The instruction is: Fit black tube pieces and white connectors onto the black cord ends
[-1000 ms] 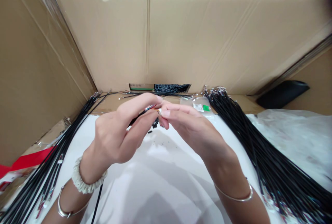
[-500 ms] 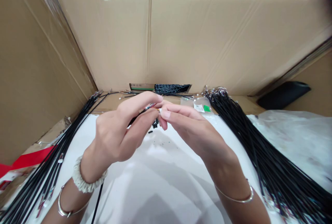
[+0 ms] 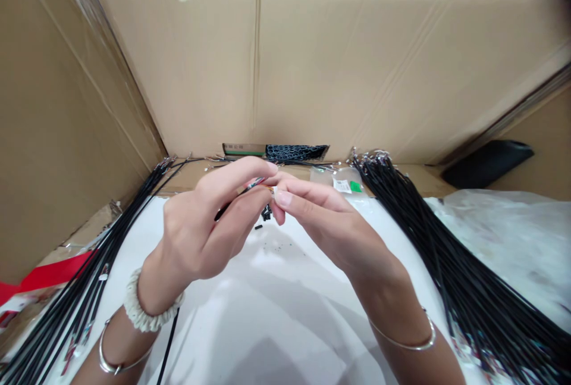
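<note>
head view: left hand (image 3: 200, 224) and right hand (image 3: 323, 221) meet at centre, raised above a white sheet (image 3: 285, 319), fingers curled inward. a thin black cable (image 3: 236, 196) runs up at a slant from the left hand's fingers, and its end, a short coloured stretch with a tiny pale tip (image 3: 272, 190), sits between the two hands. left grip: narrow, thumb and fingers closed on the cable. right grip: narrow, thumb and forefinger pinched at the tip, the exact contact partly hidden by the fingers. small black pieces (image 3: 266, 213) lie in a little heap on the sheet just below the hands, with a loose scatter of specks (image 3: 276, 247) nearer the wrists. a black cable bundle (image 3: 102, 260) lies fanned at left and a larger black cable bundle (image 3: 428, 254) at right, both with bright metal ends gathered toward the back. behind the hands, a clear plastic bag (image 3: 322, 175) carries a white label and green patch. a black mesh item (image 3: 297, 152) sits at the foot of the cardboard wall (image 3: 357, 75). at far right, crumpled clear plastic (image 3: 499, 236) lies below a dark object (image 3: 488, 172); a red strip (image 3: 49, 275) shows at lower left. a pale scrunchie (image 3: 151, 307) circles the left wrist; a thin metal bangle (image 3: 401, 337) circles the right forearm.
</note>
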A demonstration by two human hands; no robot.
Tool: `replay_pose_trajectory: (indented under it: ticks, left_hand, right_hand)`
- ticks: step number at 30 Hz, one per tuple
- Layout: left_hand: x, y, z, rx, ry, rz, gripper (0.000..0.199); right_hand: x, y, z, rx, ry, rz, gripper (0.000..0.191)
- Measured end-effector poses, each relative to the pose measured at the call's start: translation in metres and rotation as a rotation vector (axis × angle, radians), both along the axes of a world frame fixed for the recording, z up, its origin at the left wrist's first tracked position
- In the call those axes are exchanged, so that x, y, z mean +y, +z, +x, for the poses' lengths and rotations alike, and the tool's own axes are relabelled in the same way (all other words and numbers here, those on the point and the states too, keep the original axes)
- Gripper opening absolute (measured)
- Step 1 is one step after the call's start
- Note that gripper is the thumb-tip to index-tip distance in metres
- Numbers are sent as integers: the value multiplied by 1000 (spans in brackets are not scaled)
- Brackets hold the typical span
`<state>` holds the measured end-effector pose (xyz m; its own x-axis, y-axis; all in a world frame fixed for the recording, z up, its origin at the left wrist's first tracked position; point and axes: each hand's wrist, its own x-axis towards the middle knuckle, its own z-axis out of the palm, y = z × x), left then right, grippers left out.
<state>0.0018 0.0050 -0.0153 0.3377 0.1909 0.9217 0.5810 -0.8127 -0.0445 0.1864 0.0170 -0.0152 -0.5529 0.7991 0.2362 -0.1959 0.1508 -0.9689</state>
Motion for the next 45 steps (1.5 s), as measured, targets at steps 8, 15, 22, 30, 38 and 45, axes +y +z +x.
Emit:
replay_pose_trajectory:
  ticks: [8,15,22,30,38,45]
  left_hand:
    - [-1,0,0,-23,-5,-29,29]
    - [1,1,-5,42,35,27,25]
    - [3,-2,-8,55,151,77,18]
    - [6,-3,-8,36,136,45,14]
    - [8,-4,-7,-37,114,43,13]
    - [12,-5,-5,-104,81,2,17]
  right_hand:
    - [1,0,0,20,38,23,35]
    - [0,0,-1,12,33,20,35]
    - [1,0,-1,-5,4,56,35]
    - [2,1,0,-51,-75,201,31]
    - [2,2,3,-134,-194,385,29]
    - [5,-3,4,-201,-280,634,22]
